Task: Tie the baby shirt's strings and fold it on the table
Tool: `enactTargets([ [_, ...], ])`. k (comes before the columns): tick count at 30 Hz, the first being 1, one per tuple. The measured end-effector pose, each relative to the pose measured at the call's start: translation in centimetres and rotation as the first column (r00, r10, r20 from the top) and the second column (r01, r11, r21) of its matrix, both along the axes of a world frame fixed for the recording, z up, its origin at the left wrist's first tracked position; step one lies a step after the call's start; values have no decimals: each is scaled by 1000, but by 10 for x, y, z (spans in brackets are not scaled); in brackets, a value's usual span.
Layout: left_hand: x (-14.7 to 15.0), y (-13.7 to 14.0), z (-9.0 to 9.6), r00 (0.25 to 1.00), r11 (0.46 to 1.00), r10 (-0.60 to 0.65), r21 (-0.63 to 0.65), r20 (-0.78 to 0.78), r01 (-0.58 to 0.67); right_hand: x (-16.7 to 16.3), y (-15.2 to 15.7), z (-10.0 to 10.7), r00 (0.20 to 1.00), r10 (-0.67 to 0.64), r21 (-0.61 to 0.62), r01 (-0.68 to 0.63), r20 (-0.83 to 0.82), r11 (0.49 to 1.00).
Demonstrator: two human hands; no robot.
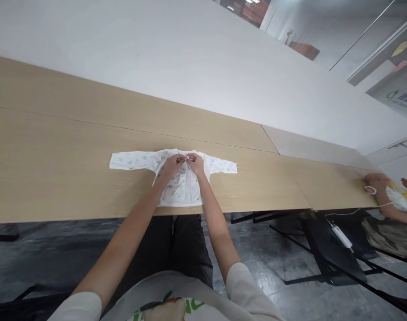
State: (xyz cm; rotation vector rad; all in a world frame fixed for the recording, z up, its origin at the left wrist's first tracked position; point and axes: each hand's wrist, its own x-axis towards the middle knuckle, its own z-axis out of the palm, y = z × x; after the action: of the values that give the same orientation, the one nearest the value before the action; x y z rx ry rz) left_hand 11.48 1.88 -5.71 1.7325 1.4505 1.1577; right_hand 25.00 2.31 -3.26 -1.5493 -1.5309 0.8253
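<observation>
i observe both arms extended forward over the tan tabletop (63,156), elbows low, forearms converging toward the neckline of a white patterned garment (178,191). the left hand (173,166) is angled inward, knuckles up. the right hand (196,164) mirrors it, and the fingertips of both nearly meet. grip state: each hand is closed in a pinch on the garment's fabric at the neckline; i cannot tell the exact fold held.

garment position: flat on the tabletop, in front of the torso, sleeves spread to left and right, bottom hem near the table's front edge. the front panels lie creased below the hands.

containers: i note a brown box-like object (304,50) beyond the white partition (156,58); its contents cannot be made out. at far right, a co-worker's arm (399,216) reaches onto the tabletop. a white power strip (342,237) lies over a black chair (330,254).
</observation>
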Motion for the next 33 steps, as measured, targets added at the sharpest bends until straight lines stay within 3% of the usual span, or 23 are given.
enactTargets([
  [14, -3, -3, 3, 1000, 1000, -3, -13, 29, 3, 5, 3, -11, 994, 94, 87, -88, -61, 992],
  [23, -2, -2, 2, 993, 1000, -19, 12, 116, 18, 4, -4, -11, 992, 123, 177, -125, 18, 976],
  [33, -4, 2, 1, 998, 1000, -23, 15, 64, 22, -3, -1, -14, 997, 53, 118, -46, -58, 992],
])
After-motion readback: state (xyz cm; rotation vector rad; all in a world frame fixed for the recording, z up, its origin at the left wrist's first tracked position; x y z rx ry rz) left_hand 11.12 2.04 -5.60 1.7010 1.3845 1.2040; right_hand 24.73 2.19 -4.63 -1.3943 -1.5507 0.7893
